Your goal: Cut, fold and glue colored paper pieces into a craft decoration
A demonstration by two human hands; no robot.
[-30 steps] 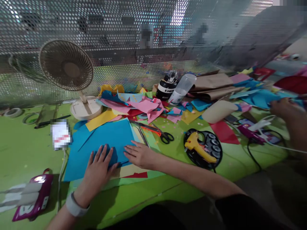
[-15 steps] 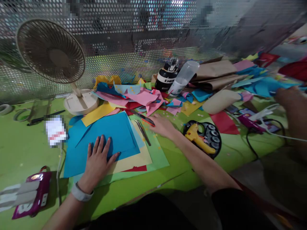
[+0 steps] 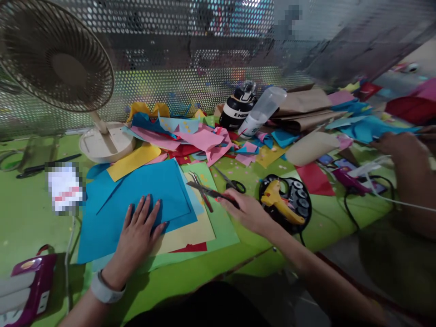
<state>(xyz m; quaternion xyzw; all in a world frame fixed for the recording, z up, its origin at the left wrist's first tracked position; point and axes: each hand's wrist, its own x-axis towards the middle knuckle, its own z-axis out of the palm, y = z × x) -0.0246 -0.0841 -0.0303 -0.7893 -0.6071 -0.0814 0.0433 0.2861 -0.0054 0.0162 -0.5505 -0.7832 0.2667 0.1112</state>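
Note:
My left hand point(image 3: 139, 231) lies flat on a blue paper sheet point(image 3: 153, 181), fingers spread. The sheet tops a stack with cream paper point(image 3: 190, 234) and light green paper point(image 3: 225, 231) showing beneath. My right hand point(image 3: 250, 211) is closed on a utility knife point(image 3: 207, 190) with a dark blade and a black and red handle. Its blade points left over the stack's right edge, above tweezers point(image 3: 206, 200) lying on the paper. Whether the blade touches anything I cannot tell. Black-handled scissors point(image 3: 235, 185) lie just behind my right hand.
A fan point(image 3: 102, 141) stands at the back left, beside paper scraps point(image 3: 204, 136) and bottles point(image 3: 236, 111). A yellow glue gun point(image 3: 281, 202) rests in a black tray point(image 3: 304, 213) right of my hand. At far right, another person's hand point(image 3: 402, 145) touches blue paper.
My right hand has lifted the utility knife and drawn it towards me, uncovering the scissors. My left hand still presses the blue sheet. The view has shifted slightly.

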